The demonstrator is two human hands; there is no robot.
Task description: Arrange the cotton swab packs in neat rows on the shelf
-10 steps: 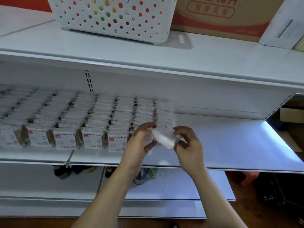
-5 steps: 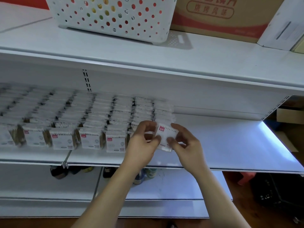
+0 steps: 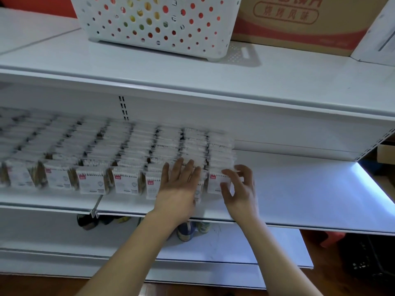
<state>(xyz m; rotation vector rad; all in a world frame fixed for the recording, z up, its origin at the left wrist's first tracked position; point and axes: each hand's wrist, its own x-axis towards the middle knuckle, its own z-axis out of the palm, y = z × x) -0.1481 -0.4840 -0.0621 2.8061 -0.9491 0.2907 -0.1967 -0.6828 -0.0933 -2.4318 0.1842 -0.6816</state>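
White cotton swab packs [image 3: 126, 180] stand upright in rows on the middle shelf [image 3: 299, 199], their flat faces turned toward the person and the rows running back toward the shelf wall. Each front face carries a small red label at its upper left corner; the writing on it is too blurred to read. The swabs inside stand on end, tips showing along the top edge.

The left hand [image 3: 178, 189] lies flat with fingers straight and spread, pressing against the front pack of the second row from the right end. Just right of it, the right hand [image 3: 239, 189] has its fingers curled around the front pack [image 3: 214, 182] of the last row, thumb on the face.

Above the hands, on the top shelf, sit a white perforated basket [image 3: 158, 24] and a cardboard box [image 3: 299, 20] printed with red Chinese characters, partly cut off. Below the hands, bottles [image 3: 188, 230] stand on the lower shelf.
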